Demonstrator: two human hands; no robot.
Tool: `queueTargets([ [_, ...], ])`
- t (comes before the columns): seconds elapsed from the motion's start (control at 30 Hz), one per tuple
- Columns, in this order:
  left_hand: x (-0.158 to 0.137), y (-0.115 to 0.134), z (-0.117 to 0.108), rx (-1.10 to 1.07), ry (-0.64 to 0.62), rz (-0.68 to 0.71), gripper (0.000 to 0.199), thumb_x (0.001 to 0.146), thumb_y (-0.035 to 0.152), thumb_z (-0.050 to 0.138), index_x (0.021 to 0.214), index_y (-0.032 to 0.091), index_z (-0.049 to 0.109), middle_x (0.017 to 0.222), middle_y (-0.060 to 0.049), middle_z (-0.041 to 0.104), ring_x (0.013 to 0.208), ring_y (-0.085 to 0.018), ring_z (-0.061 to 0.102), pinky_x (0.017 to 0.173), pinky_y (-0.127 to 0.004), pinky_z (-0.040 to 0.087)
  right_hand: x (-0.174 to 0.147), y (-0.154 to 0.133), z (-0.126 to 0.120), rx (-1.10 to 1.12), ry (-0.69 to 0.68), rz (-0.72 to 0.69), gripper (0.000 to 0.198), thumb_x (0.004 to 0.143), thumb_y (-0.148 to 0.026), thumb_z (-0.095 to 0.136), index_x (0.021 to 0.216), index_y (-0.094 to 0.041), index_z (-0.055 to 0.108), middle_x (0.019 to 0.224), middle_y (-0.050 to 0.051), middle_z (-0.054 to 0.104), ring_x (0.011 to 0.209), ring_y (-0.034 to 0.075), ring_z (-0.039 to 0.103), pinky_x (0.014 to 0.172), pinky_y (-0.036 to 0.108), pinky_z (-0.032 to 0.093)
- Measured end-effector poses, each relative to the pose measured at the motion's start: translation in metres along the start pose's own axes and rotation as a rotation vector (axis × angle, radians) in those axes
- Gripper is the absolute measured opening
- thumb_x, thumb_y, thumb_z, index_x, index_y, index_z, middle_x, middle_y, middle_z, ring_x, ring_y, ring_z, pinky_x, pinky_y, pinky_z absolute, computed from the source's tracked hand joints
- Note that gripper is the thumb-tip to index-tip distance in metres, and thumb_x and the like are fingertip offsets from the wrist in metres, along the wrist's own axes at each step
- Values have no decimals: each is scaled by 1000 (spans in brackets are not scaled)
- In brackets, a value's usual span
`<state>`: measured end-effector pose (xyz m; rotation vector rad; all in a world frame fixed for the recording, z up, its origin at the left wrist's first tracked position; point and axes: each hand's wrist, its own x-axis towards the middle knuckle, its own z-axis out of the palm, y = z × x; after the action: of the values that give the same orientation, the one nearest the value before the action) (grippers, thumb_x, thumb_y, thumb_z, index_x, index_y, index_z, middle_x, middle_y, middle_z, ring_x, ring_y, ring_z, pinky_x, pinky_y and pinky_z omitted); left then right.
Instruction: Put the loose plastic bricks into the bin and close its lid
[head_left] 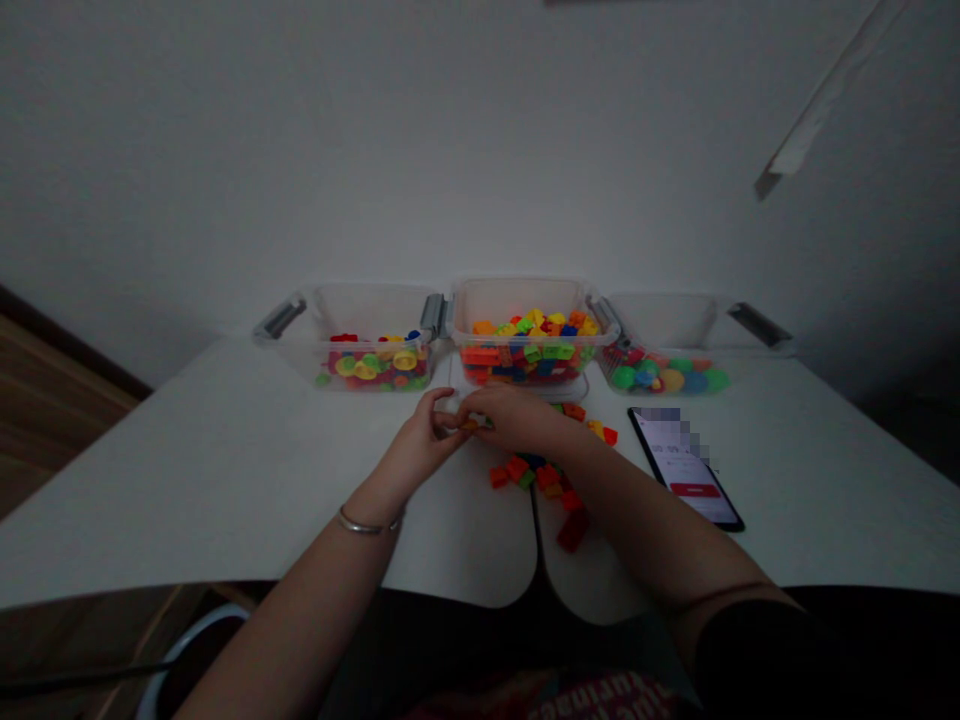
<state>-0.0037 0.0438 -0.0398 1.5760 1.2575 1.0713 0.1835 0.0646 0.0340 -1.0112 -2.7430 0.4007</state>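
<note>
My left hand (421,440) and my right hand (506,412) meet above the table, in front of the middle bin. Small toy building blocks (470,425), orange-yellow with a bit of green, show between their fingertips. The fingers of both hands are closed around them, and much of the blocks is hidden. Beneath and beside my right forearm lies a loose pile of toy building blocks (517,468) in red, orange, green and blue. A larger red block (573,531) lies nearest to me.
A clear middle bin (525,290) holds many building blocks. The left bin (375,300) holds mixed colourful pieces; the right bin (667,305) holds round ones. A phone (694,480) lies on the right of the white table (225,480). A seam divides the tabletop.
</note>
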Motion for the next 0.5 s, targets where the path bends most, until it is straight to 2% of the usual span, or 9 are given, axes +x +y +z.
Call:
queueTargets([
  [0.17, 0, 0, 0, -24, -1, 5, 71, 72, 39, 76, 131, 19, 43, 84, -2, 74, 68, -16, 67, 69, -29, 48, 0, 3, 1, 26, 19, -17, 19, 93, -23, 59, 108, -19, 70, 109, 8, 73, 102, 22, 64, 87, 33, 45],
  [0.27, 0, 0, -2, 2, -6, 20, 68, 76, 40, 73, 132, 19, 42, 87, -3, 75, 68, -16, 67, 66, -29, 48, -1, 4, -1, 42, 35, -49, 18, 91, -19, 61, 108, -18, 69, 110, 9, 70, 104, 22, 63, 89, 33, 46],
  [0.5, -2, 7, -6, 252, -25, 148, 37, 84, 30, 62, 119, 19, 57, 91, -6, 74, 82, -20, 70, 77, -34, 54, -6, 2, -18, 73, 179, -59, 18, 84, -9, 61, 101, -16, 65, 109, 10, 65, 104, 21, 60, 92, 34, 46],
])
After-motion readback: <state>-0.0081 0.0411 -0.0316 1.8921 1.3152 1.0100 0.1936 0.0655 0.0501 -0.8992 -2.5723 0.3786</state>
